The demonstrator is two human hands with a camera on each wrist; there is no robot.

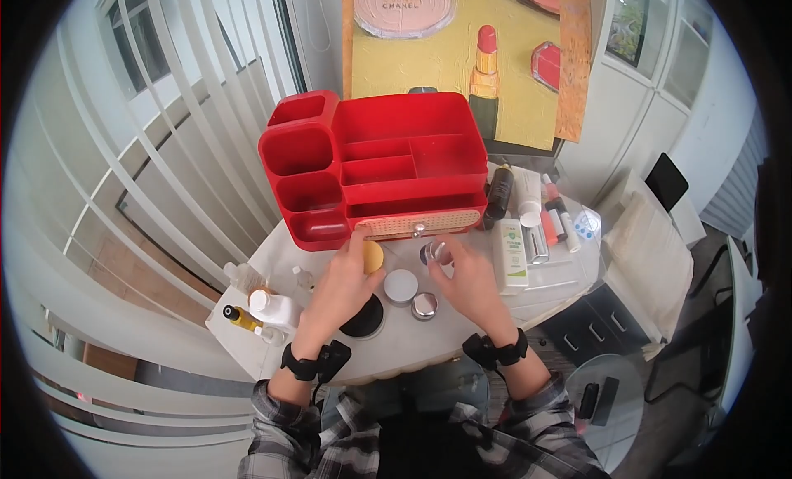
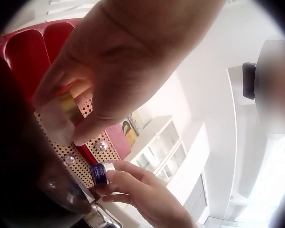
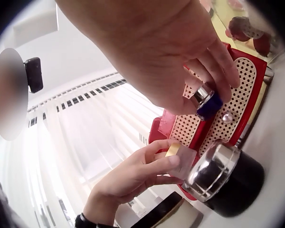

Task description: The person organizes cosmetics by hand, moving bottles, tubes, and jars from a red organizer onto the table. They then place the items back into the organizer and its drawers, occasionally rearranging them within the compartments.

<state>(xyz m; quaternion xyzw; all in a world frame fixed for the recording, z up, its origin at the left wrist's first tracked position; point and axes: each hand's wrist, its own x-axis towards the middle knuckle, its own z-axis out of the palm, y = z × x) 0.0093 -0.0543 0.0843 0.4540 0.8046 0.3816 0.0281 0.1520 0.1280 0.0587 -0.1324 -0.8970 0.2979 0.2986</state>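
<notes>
My left hand (image 1: 340,287) pinches a frosted jar with a gold lid (image 1: 374,257) between thumb and fingers, in front of the red organizer (image 1: 450,169). The right hand (image 1: 472,285) grips a small dark blue jar with a silver lid (image 3: 209,105), seen in both wrist views. Both jars are close before the organizer's woven-front drawer (image 1: 388,226), which has a round clear knob (image 1: 418,229). Between the hands stand a jar with a pale lid (image 1: 401,287) and a shiny silver-topped jar (image 1: 424,306). A black-lidded round jar (image 1: 364,318) lies beside my left wrist.
At the table's left are a white bottle (image 1: 275,309), a yellow bottle with a black cap (image 1: 240,317) and small clear bottles. A white-green bottle (image 1: 511,256), a dark bottle (image 1: 499,193) and several tubes crowd the right side. A lipstick painting (image 1: 528,108) stands behind the organizer.
</notes>
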